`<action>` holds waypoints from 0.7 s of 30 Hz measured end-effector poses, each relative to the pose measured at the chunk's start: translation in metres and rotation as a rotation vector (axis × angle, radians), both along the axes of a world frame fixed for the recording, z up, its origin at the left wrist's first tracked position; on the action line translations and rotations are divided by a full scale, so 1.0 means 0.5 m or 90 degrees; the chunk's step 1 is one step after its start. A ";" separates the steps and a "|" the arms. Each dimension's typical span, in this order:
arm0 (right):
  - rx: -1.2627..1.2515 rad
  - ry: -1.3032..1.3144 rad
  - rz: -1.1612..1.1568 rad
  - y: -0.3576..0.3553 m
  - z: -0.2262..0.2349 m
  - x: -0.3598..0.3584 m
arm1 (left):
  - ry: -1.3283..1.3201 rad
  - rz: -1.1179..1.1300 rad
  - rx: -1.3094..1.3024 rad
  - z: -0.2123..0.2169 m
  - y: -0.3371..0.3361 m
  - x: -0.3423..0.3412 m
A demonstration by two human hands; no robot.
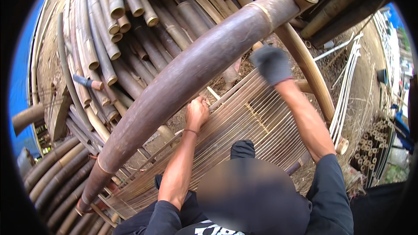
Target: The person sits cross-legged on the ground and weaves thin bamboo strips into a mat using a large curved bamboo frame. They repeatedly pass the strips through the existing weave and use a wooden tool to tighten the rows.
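A panel of thin parallel bamboo strips [235, 124] stretches diagonally beneath my arms, with a yellowish binding line [257, 117] across it. At its far edge my bare left hand [198, 111], a cord round the wrist, is closed with the fingers curled; what they hold is hidden. Farther right, my right hand [273, 64] wears a dark grey glove and is blurred. Its fingers are wrapped round something, and a pale tan end [257, 45] shows just past the glove. A short pale strip [213, 93] lies beyond my left hand.
A thick brown bamboo pole [187, 76] crosses above the panel, joined to a bamboo post [307, 58] at upper right. Cut bamboo poles [100, 26] are heaped at the far left. Long pale strips [346, 87] lean at right, near stacked bamboo tubes [370, 150].
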State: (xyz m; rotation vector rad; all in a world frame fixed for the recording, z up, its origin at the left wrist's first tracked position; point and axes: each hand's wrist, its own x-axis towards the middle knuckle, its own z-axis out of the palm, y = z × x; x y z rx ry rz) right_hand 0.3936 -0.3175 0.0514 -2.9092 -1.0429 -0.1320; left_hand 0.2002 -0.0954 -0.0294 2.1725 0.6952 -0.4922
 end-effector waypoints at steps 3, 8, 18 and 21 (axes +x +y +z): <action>-0.118 0.042 0.099 0.099 -0.134 -0.077 | -0.010 -0.076 0.027 -0.040 -0.003 0.024; -0.240 0.676 0.268 0.201 -0.311 -0.100 | -0.075 0.086 -0.465 -0.112 -0.020 0.027; 0.275 0.344 0.223 0.119 -0.078 -0.138 | -0.082 0.248 -0.491 0.026 0.023 -0.026; 0.322 0.463 0.183 0.102 -0.044 -0.203 | -0.060 0.113 -0.529 0.084 0.040 -0.028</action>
